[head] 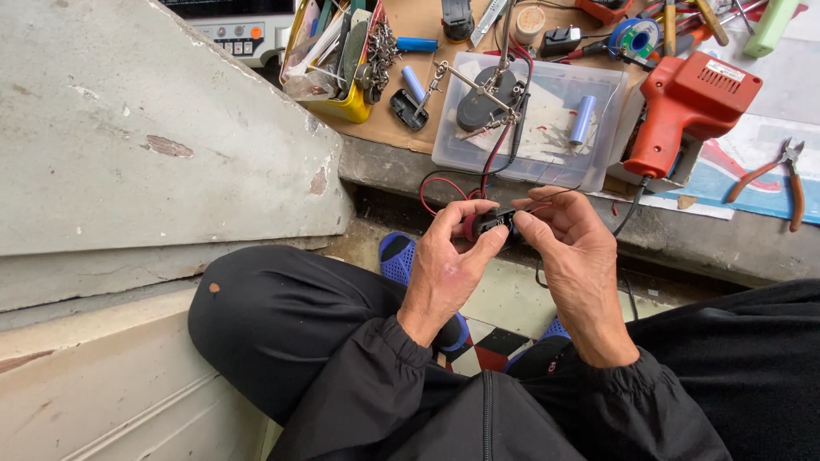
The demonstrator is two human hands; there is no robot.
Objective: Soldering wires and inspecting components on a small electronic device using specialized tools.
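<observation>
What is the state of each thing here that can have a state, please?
left hand: pinching the small black part.
right hand: gripping the same part's other end.
small black part: held in the air, red wires attached.
clear plastic box: closed, lid on, things lying on top.
red soldering gun: lying down, unheld.
pliers: lying on the ledge, jaws closed.

Soft even daylight, bright and without glare, only weak shadows under the hands (512, 256), sharp focus in the middle, lines bending slightly at the edges

Black elastic-cuffed jacket sleeves, black trousers, and seemingly blue perforated clogs; bare hands (512, 256).
</observation>
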